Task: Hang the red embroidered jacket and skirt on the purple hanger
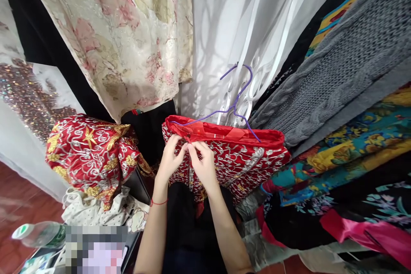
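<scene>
A red garment (244,158) with silver embroidery hangs on a purple wire hanger (236,102) in front of me. My left hand (170,158) and my right hand (204,162) meet at its upper left edge, just below the red lining. Both hands pinch the fabric there with closed fingers, thumbs touching. A thin red string circles my left wrist. Whatever small fastening lies between the fingertips is hidden.
A second red and gold embroidered garment (90,154) lies bunched at the left over white cloth. Floral, white, grey knit (340,72) and colourful printed clothes hang all around. A plastic bottle (38,234) lies at the lower left on a reddish floor.
</scene>
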{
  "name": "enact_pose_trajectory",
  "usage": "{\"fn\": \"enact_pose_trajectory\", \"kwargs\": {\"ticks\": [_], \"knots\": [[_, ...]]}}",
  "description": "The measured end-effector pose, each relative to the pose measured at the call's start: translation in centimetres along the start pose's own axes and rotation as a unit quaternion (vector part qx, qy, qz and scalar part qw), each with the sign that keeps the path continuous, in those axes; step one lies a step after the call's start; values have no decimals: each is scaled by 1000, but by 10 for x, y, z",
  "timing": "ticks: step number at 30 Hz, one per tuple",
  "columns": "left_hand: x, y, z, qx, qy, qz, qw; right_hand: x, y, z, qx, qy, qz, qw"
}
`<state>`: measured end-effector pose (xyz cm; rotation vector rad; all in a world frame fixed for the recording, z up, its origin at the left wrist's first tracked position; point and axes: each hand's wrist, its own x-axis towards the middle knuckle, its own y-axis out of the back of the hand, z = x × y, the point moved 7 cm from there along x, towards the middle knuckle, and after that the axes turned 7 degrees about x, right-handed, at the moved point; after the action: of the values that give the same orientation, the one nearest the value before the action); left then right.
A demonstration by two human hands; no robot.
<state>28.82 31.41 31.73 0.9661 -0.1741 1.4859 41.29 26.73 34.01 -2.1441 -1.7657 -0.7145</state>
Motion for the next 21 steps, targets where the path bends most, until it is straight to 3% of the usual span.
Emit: {"fn": "enact_pose_trajectory", "kwargs": {"ticks": [3,10,16,21], "knots": [[7,-6,-3,-29,2,-24,999,5,2,-7,-37,22,-2,999],[21,-1,-3,-44,20,-4,999,30,7,-24,-90,81,-35,992],[23,9,-3,-4,41,55,998,39,15,-23,-58,102,-14,993],[19,1,-3,-27,81,50,995,32,19,-7,9,69,11,998]]}}
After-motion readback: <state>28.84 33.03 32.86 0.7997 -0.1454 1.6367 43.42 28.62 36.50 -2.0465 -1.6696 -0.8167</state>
